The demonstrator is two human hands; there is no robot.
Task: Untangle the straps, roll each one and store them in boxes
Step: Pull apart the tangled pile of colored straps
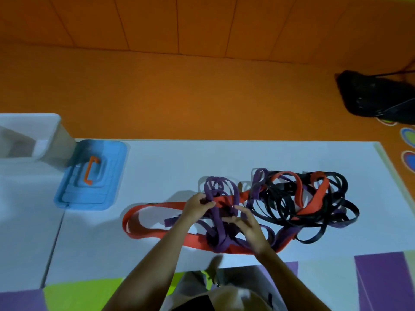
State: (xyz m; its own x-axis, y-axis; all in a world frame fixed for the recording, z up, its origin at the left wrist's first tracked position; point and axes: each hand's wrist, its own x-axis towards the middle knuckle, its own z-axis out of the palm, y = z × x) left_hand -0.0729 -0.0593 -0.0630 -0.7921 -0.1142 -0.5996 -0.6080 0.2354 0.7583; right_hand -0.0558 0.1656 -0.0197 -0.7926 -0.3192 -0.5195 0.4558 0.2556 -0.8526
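On the white bench [179, 160], a white box [52, 131] stands far left with a blue lid [112, 176] beside it. A red strap [190, 240] loops toward the left hand [198, 207], which pinches the purple strap [221, 242]. The right hand [251, 230] curls round the same strap, and the black straps [280, 212] lie tangled further right.

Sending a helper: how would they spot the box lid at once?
Start at the left end of the white table, beside the translucent box. The lid lies flat, apart from the tangled straps. It alone is light blue, with an orange handle.
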